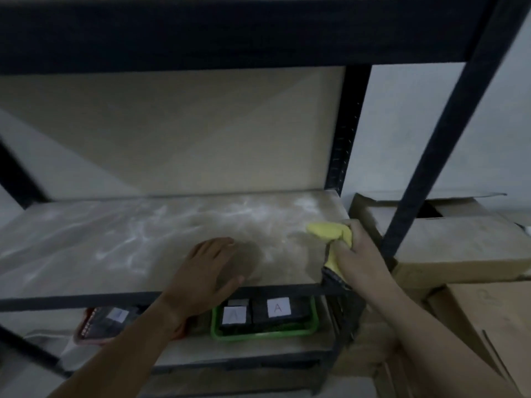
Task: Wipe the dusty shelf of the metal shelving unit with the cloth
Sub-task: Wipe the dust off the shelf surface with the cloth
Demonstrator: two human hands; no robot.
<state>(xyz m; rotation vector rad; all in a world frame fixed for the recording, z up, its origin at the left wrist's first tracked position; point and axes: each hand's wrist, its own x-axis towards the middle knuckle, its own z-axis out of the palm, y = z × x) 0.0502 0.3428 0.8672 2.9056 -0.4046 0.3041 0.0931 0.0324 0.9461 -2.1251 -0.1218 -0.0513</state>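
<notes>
Yellow cloth is bunched in the right hand, fingers curled round it, at the dusty shelf's right front corner. The dust runs leftward along the shelf's length. Left hand rests flat, fingers spread, mid-shelf. Green tray sits below.

Lower centre: green tray holding dark blocks, two with white labels, one marked "A". Lower left: red-rimmed tray, contents blurred. Right: stacked cardboard boxes against a pale wall.
</notes>
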